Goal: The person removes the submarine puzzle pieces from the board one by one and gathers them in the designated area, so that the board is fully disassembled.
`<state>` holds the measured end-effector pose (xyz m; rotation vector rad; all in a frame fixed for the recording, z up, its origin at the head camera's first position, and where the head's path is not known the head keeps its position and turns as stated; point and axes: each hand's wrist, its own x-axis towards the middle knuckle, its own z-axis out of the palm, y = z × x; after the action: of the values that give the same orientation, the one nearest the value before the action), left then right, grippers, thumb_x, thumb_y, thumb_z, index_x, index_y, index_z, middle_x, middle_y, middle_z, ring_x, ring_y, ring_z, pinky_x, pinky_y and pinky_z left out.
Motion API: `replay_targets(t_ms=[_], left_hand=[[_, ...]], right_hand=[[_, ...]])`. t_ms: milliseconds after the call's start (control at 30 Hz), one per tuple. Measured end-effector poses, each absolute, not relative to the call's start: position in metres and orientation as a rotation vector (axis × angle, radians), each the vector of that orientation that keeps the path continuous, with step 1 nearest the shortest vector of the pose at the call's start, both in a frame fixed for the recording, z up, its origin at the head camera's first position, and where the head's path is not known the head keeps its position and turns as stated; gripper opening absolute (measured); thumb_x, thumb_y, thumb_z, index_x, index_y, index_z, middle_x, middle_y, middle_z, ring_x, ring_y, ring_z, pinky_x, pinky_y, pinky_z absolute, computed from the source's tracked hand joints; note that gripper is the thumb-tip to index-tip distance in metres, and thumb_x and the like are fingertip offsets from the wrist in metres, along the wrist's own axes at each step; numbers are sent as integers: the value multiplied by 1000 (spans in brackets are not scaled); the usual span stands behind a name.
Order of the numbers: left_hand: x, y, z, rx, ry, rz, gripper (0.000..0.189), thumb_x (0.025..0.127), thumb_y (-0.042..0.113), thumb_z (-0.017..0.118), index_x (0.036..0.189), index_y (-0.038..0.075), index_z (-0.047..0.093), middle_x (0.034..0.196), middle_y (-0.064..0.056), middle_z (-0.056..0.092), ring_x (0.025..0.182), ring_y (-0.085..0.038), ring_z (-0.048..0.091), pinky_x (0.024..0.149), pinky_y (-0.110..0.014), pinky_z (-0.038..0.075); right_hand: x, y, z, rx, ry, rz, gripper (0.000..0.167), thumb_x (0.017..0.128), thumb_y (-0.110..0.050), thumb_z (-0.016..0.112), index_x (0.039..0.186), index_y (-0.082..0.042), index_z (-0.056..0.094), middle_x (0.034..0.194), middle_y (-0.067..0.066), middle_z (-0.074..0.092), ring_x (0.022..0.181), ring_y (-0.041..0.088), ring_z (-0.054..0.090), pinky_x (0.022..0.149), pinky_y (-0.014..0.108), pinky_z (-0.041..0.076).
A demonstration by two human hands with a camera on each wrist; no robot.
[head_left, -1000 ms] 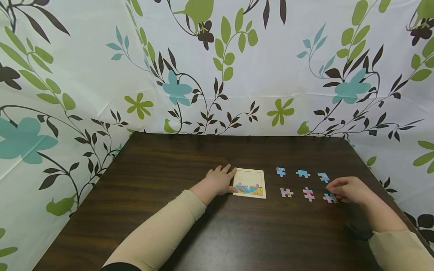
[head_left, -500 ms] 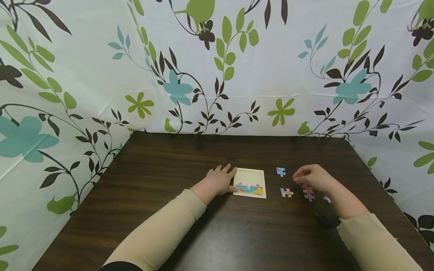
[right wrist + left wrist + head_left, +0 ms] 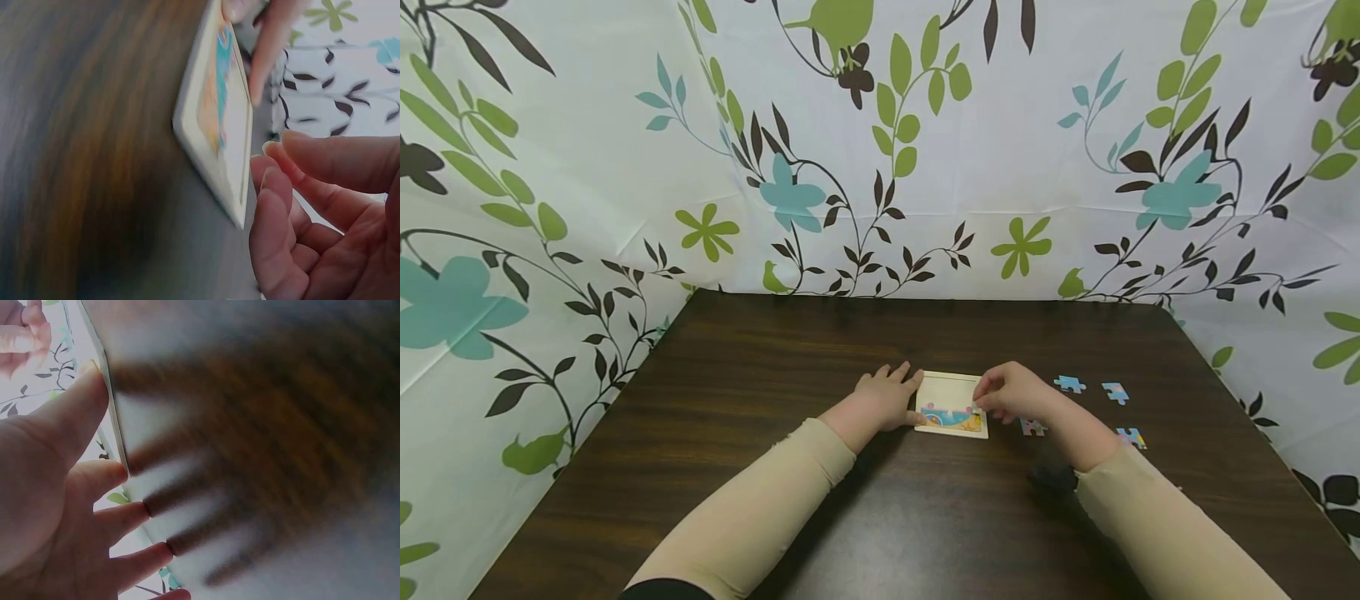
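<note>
My left hand (image 3: 883, 400) lies with fingers spread at the left side of a small pale wooden puzzle tray (image 3: 953, 375). Its thumb and index fingertip touch the frame's edge. A strip of joined blue and orange puzzle pieces (image 3: 950, 419) fills the bottom of the tray. Over the tray's right edge hovers my right hand (image 3: 1017, 392), its fingers loosely bent. In the right wrist view the right fingertips (image 3: 275, 150) stand close beside the tray (image 3: 187, 128), with no piece showing between them.
Right of the tray lie loose jigsaw pieces: two blue ones (image 3: 1070, 384), (image 3: 1116, 392) at the back, a pink and blue one (image 3: 1130, 437) and a pink one (image 3: 1032, 427) in front. The right hand and forearm hide others. A patterned cloth (image 3: 880, 167) hangs behind the dark table (image 3: 820, 333).
My right hand has moved left, from the lower right loose piece across the rows of pieces to the tray's right edge. The left hand and tray have stayed put.
</note>
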<state>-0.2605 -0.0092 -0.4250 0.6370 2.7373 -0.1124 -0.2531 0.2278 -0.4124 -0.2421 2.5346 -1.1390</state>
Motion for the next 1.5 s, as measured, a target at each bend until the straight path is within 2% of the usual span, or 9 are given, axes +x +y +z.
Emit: replay_targets(t_ms=[233,467,633,1133,1500], left_hand=[[-261,-9,-423,623,2736,-102,85,92,66,50,160,27,17,164,-3,15,146,-32,22,112,-53,28],[-261,-9,-422,629,2730,-95,86,91,66,50,160,27,17,164,-3,15,146,-32,22,111,-53,29],[-261,-10,-422,636,2727,-102,86,91,66,50,160,27,17,164,-3,16,146,-32,22,111,-53,29],[-262,-12,-423,667,2731,-71,84,92,66,50,160,26,20,164,-3,17,146,-33,23,111,-54,30],[-263,-13,-423,689,2717,-62,93,87,71,54,160,26,19,164,-4,16,146,-33,22,109,-54,32]], right_hand=[[-260,198,-420,-340,2473,-1164,5,86,0,71,91,0,70,70,7,57,53,17,52,50,31,51],[-262,181,-428,-417,2464,-1158,19,80,6,73,97,0,67,71,7,57,48,13,50,46,26,46],[-259,172,-429,-389,2446,-1166,26,80,7,73,104,0,65,68,7,58,45,13,49,44,24,44],[-255,164,-432,-352,2481,-1151,30,76,9,77,99,-2,61,70,6,57,48,12,48,47,24,42],[-255,166,-434,-371,2494,-1137,33,75,9,78,99,-3,59,72,5,54,53,13,49,49,25,44]])
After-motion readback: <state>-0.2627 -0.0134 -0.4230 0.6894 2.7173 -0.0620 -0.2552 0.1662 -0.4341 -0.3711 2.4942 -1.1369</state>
